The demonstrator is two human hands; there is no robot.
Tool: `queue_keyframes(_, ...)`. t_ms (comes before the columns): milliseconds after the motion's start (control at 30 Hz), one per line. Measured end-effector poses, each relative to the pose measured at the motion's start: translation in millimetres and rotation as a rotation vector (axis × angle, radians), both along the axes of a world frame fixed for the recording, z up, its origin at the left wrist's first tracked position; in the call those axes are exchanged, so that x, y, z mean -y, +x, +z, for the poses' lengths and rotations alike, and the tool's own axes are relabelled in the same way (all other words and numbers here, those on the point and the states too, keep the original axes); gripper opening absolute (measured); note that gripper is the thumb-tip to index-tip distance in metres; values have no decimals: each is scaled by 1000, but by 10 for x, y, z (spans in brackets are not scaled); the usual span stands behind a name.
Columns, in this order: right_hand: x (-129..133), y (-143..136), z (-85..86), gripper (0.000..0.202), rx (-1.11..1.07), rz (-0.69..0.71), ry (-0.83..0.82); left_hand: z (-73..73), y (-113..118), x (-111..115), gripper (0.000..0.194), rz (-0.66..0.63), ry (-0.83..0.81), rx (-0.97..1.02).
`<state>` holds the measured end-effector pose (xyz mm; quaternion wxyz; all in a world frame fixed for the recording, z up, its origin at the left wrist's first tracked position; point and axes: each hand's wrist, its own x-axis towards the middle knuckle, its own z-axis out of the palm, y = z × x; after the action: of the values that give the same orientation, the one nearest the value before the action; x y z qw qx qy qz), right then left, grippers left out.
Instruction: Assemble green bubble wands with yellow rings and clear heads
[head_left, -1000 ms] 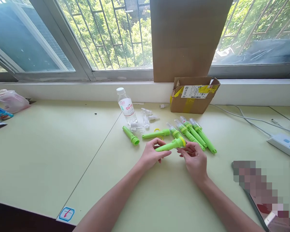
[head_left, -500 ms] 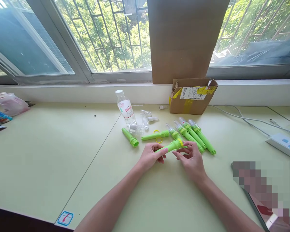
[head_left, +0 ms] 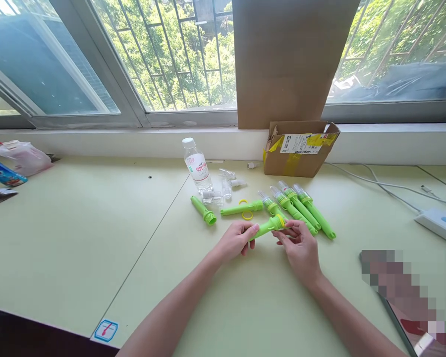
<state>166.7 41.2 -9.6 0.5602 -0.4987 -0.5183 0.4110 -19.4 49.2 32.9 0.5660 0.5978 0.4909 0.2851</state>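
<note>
My left hand (head_left: 238,240) is wrapped round a green plastic tube (head_left: 265,227), whose wider threaded end points right. A yellow ring (head_left: 281,221) sits at that end. The fingers of my right hand (head_left: 298,243) pinch at the ring. Behind my hands lie another green tube (head_left: 240,209) and a loose yellow ring (head_left: 247,215). One more green tube (head_left: 203,210) rests to the left. Several green tubes with clear caps (head_left: 315,213) lie side by side at the right. Clear plastic caps (head_left: 212,198) are scattered near the bottle.
A water bottle (head_left: 198,166) stands behind the parts. An open cardboard box (head_left: 299,156) is by the window wall. At the right are a power strip (head_left: 440,224), cables and a dark, partly pixelated device (head_left: 397,317). A plastic bag (head_left: 26,157) lies far left.
The whole view has shifted slightly, so things appear a little further right. My right fingers have moved slightly at the yellow ring, and my left hand keeps its grip on the tube.
</note>
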Motion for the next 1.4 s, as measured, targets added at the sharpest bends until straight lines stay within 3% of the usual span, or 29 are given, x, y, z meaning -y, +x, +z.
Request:
queue_keyframes(167,9,-13,5,29,-35,20,44,1,11,0,45,32,11,-32)
queue_keyframes(267,20,-21,-6,27,-28,-6,66,-19,54,22,34,130,135,-32)
queue_keyframes(367,23,-24,-10,27,-30,-27,66,-59,96,41,36,226,243,3)
queue_keyframes(567,3,-20,19,28,-40,-22,66,-158,128,42,25,323,382,-14)
queue_keyframes(767,-14,-11,49,31,-32,42,18,-162,116,36,33,362,239,71)
queue_keyframes(900,-12,-1,25,32,-33,68,-9,-136,90,22,33,292,115,61)
queue_keyframes(1000,0,-7,1,31,-38,30,4,-131,80,15,33,254,120,39)
queue_keyframes(1200,13,-24,-8,30,-51,-15,29,-166,73,0,30,213,523,-174)
queue_keyframes(1400,-15,-8,-2,30,-69,-35,37,-205,109,33,32,396,654,-180)
